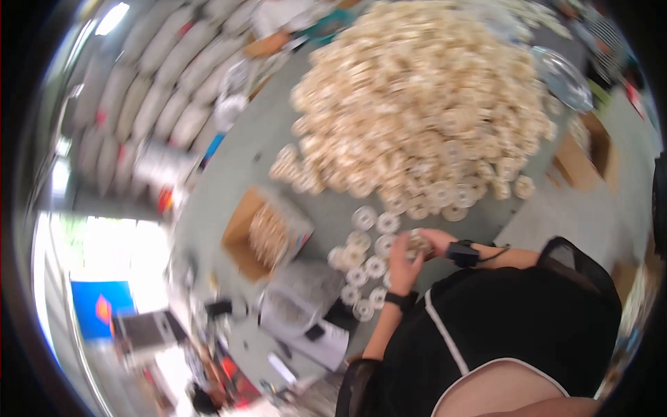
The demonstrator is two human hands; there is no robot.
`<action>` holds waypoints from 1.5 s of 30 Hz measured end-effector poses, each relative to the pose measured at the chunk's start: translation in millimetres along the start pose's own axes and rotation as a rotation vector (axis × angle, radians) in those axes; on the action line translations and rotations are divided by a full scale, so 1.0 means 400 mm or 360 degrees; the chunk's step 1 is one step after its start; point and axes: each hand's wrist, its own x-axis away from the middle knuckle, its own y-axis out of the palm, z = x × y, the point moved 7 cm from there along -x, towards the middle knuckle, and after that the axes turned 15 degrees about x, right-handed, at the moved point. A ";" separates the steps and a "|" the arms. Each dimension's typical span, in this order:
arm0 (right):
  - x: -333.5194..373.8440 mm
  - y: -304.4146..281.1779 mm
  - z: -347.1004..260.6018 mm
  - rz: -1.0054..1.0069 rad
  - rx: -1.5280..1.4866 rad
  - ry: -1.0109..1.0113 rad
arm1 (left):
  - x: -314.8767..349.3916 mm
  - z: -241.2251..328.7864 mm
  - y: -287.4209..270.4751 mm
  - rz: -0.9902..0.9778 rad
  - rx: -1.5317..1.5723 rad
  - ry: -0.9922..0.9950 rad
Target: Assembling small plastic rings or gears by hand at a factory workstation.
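Note:
My left hand (403,267) and my right hand (438,242) meet over the near part of the table. Between their fingers is a small cluster of cream plastic discs (418,244), which both hands grip; blur hides how many there are. Loose discs with a hole in the middle (357,276) lie flat beside my left hand. Beyond my hands rises a large heap of the same cream discs (424,104).
Left of the loose discs stands an open cardboard box (243,233) with cream pieces inside. Nearer are a grey fluffy bundle (302,285) and a white box-like holder (306,337). Another carton (580,163) stands at the right. Stacked sacks (153,90) line the far left.

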 end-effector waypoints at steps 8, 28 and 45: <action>0.020 0.114 0.045 -0.0357 -0.0107 0.0259 | 0.127 -0.035 -0.057 0.0025 0.0863 -0.0531; 0.025 0.199 0.042 -0.0616 0.0085 0.0492 | 0.267 -0.021 -0.121 0.1025 0.0547 -0.0789; 0.049 0.267 0.115 -0.0752 0.0787 0.0582 | 0.340 -0.020 -0.131 0.0939 0.0219 -0.0773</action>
